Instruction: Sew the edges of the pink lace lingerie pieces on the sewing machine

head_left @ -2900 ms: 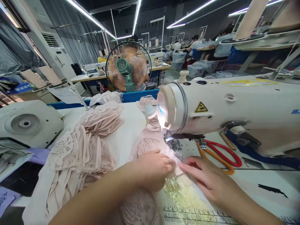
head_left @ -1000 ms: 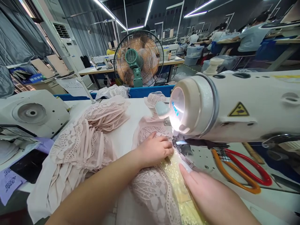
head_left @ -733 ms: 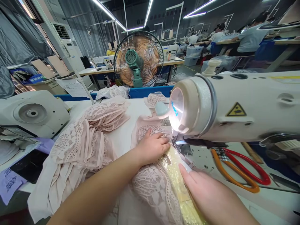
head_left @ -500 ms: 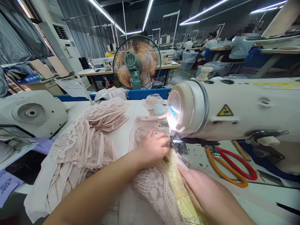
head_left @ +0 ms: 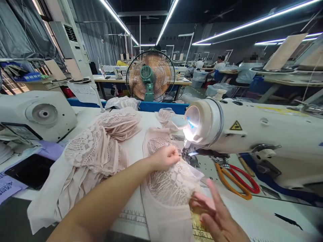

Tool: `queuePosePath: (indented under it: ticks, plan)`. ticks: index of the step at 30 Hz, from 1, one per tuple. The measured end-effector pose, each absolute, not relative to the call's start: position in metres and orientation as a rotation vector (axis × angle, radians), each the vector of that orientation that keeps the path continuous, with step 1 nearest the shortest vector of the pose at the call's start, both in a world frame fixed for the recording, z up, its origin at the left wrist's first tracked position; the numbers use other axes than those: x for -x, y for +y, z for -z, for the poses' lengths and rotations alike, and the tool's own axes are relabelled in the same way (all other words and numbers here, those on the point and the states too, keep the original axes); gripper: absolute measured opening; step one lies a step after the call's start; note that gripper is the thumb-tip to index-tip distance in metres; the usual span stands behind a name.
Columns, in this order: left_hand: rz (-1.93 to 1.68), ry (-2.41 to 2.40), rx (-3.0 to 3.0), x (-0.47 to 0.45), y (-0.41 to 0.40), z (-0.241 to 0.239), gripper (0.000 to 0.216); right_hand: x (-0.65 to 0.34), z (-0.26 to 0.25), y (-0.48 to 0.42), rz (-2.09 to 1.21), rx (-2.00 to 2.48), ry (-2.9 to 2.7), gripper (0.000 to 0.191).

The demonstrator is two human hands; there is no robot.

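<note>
A pale pink lace garment piece point(head_left: 174, 188) lies under the sewing machine head point(head_left: 202, 121) and runs down toward the table's front edge. My left hand point(head_left: 165, 158) is closed in a pinch on the lace, just left of the presser foot point(head_left: 186, 154). What lies between those fingertips is mostly hidden. My right hand point(head_left: 214, 210) is beside the piece's right edge, fingers spread and slightly blurred, holding nothing that I can see. Beneath it shows a yellow strip with ruler marks point(head_left: 202, 228).
A pile of pink lace pieces point(head_left: 96, 151) covers the table on the left, beside a black phone point(head_left: 30, 170). Orange-and-red-handled scissors point(head_left: 236, 179) and black tweezers point(head_left: 287, 220) lie on the right. A large fan point(head_left: 150, 75) stands behind the table.
My left hand has gone from lying flattened on the fabric to a pinch. My right hand has come off the yellow strip and spread its fingers. The lace now covers much of that strip.
</note>
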State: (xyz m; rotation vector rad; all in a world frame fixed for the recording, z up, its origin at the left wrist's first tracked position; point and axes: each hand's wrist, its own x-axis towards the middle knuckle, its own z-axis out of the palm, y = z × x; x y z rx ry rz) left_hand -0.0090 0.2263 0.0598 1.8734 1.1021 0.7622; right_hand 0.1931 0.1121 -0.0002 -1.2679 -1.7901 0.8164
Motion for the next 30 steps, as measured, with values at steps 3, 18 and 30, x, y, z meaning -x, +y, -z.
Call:
queuePosePath:
  ticks: [3,18,30]
  plan:
    - [-0.798,1.186,-1.876,0.005,0.227,-0.057,0.004,-0.180,-0.007,0.121,-0.837,1.172,-2.052,0.044]
    - [0.236,1.467,-2.621,-0.005,0.209,-0.072,0.041,-0.209,-0.003,0.161,-0.678,1.689,-2.264,0.050]
    - [0.216,1.520,-2.518,-0.020,0.216,-0.073,0.041,-0.210,-0.012,0.179,-0.430,1.573,-2.379,0.047]
